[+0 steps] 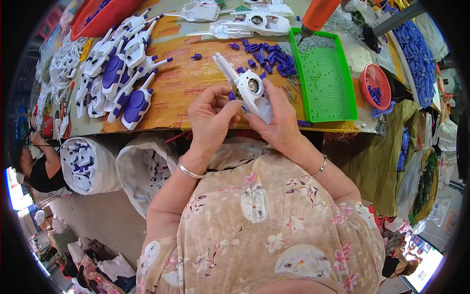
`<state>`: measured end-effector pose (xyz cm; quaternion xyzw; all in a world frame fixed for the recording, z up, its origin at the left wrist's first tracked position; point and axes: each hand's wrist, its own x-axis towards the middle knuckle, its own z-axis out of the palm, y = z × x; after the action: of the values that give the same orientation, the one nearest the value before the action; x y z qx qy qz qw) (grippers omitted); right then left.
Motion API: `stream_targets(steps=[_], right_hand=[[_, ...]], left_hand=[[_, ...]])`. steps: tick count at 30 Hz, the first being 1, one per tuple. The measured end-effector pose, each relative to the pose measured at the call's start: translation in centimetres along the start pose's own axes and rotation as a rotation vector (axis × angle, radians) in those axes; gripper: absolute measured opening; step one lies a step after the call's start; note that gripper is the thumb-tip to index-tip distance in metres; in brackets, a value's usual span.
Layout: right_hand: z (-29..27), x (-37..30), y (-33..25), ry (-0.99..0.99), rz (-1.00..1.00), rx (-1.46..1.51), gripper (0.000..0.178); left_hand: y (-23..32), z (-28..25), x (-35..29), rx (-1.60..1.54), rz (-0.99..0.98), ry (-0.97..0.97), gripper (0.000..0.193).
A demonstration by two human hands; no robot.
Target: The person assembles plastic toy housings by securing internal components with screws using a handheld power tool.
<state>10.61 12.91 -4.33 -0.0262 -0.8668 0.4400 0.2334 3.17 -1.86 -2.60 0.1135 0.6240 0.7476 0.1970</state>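
Observation:
In front of me I hold a white plastic toy housing (258, 104), shaped like a walkie-talkie, with a long antenna stem pointing up and left. Inside it sit a round speaker and several purple pieces. My right hand (280, 113) is closed around its right side and lower end. At the left edge, my left hand (214, 113) has thumb and fingers pinched by a small purple plastic part (232, 96); the fingertips partly hide it. Loose purple parts (274, 60) are scattered just beyond my hands, with several long screws (292, 88) beside them.
An orange electric screwdriver (319, 17) hangs above a green tray (353, 93) with small screws at its far end. A red basket (363, 88) stands farther right. Assembled white-and-purple toys (134, 107) pile up at left. Open white housings (225, 29) lie at the back. White sacks (110, 179) stand below the table.

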Motion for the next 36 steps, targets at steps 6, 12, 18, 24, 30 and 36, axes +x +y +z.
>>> stream_targets(steps=[6, 12, 18, 24, 30, 36], right_hand=[[0.0, -0.1, 0.2, -0.010, -0.023, -0.012, 0.075], [0.0, -0.2, 0.0, 0.001, -0.004, -0.003, 0.074], [-0.2, -0.2, -0.4, -0.021, -0.005, 0.030, 0.074], [-0.2, -0.5, -0.3, 0.002, -0.082, 0.019, 0.076], [0.0, -0.8, 0.3, 0.050, -0.142, 0.041, 0.078], [-0.3, -0.6, 0.4, -0.016, -0.062, 0.212, 0.073]], left_hand=[[-0.9, 0.1, 0.2, 0.017, 0.028, 0.025, 0.025], [-1.7, -0.1, 0.3, 0.228, 0.138, 0.038, 0.026], [-1.6, 0.4, 0.1, 0.002, 0.019, 0.015, 0.023], [-0.4, 1.2, -0.7, -0.045, 0.077, 0.025, 0.021], [0.0, 0.6, -0.6, -0.010, 0.028, -0.026, 0.031], [0.9, -0.7, 0.3, -0.218, -0.181, -0.237, 0.049]])
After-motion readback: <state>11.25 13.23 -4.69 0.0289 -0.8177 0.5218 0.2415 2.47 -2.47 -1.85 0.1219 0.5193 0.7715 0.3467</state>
